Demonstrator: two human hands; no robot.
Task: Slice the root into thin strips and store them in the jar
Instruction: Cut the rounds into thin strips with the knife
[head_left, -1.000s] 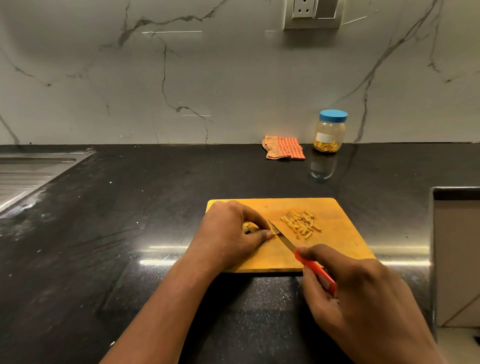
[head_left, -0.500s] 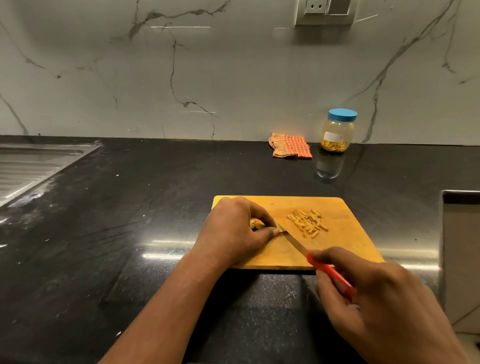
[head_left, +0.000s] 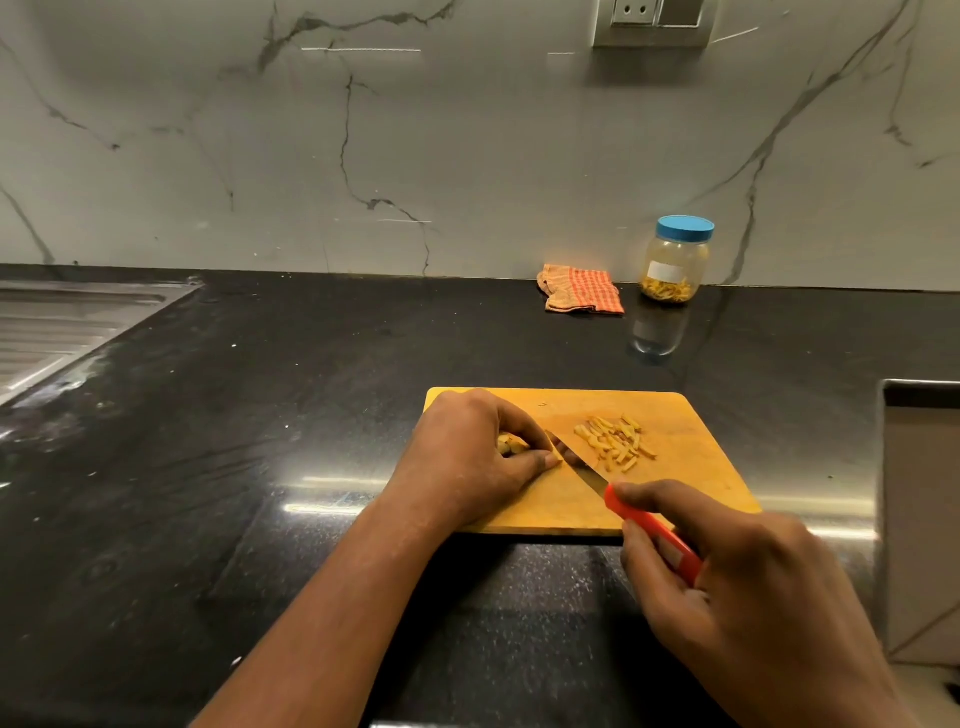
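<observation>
On the yellow cutting board (head_left: 691, 483) my left hand (head_left: 467, 457) pins down a small yellowish root piece (head_left: 511, 445), mostly hidden under the fingers. My right hand (head_left: 748, 587) grips a knife (head_left: 587, 467) by its red handle, and the blade tip rests against the root beside my left fingertips. A loose pile of cut strips (head_left: 615, 441) lies on the board to the right of the blade. The clear jar (head_left: 675, 260) with a blue lid stands shut at the back against the wall, with some strips at its bottom.
An orange checked cloth (head_left: 582, 289) lies left of the jar. A steel sink drainboard (head_left: 57, 332) sits at the far left of the black counter (head_left: 260, 441). A counter cut-out with a steel edge (head_left: 919, 441) is on the right. A wall socket (head_left: 652, 21) is above.
The knife blade has shifted slightly against the root while my left hand keeps holding it. The view has tilted a little; jar, cloth and strips stay in place.
</observation>
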